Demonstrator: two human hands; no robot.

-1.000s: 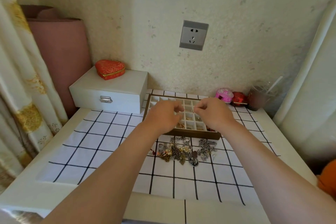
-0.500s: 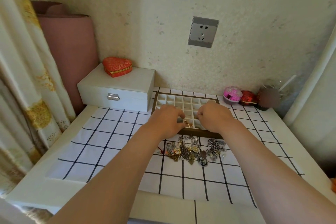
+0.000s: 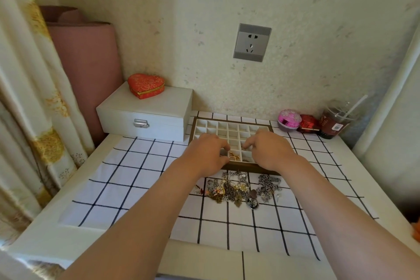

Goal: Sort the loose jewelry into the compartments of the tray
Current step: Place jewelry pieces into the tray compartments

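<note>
Jewelry tray (image 3: 236, 120) on a checked cloth (image 3: 136, 177)
Left hand (image 3: 204, 154) and right hand (image 3: 270, 152) curl over its near compartments; I cannot tell if they pinch anything. Loose jewelry (image 3: 236, 188) lies on the cloth beside the tray, below a wall socket (image 3: 252, 42)

a speckled cream wall (image 3: 227, 2) carries a grey socket (image 3: 252, 42), and a pale curtain (image 3: 27, 98) hangs left of the white table (image 3: 45, 241).
</note>
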